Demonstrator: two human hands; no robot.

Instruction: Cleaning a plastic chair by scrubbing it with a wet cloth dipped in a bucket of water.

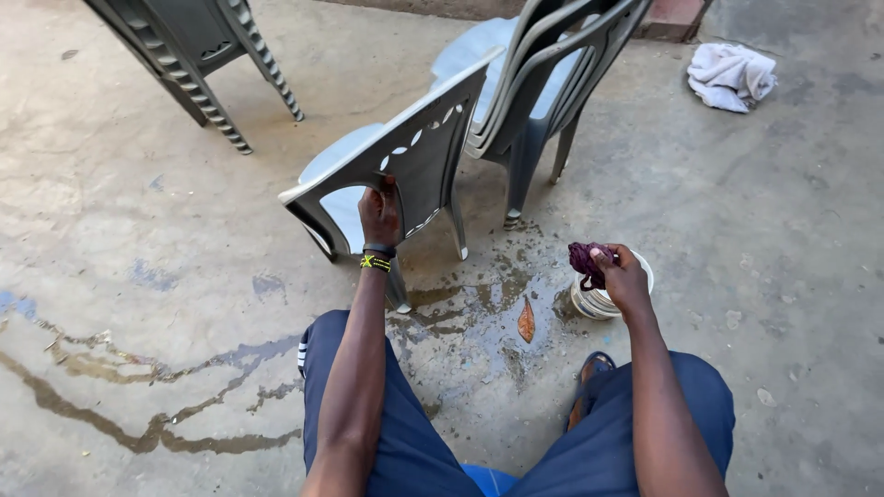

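Observation:
A grey plastic chair (419,147) stands tilted in front of me, its back toward me. My left hand (379,213) grips the chair's backrest by a cut-out; a dark band and a yellow-black bracelet sit on that wrist. My right hand (623,276) holds a wadded dark purple cloth (587,260) just above a small white bucket (599,300) on the ground. I sit with my knees apart in blue trousers.
A stack of grey plastic chairs (543,83) stands behind the tilted chair; another stack (198,55) is at the upper left. A white rag (732,75) lies at the upper right. Wet patches and a brown leaf (526,321) mark the concrete floor between my legs.

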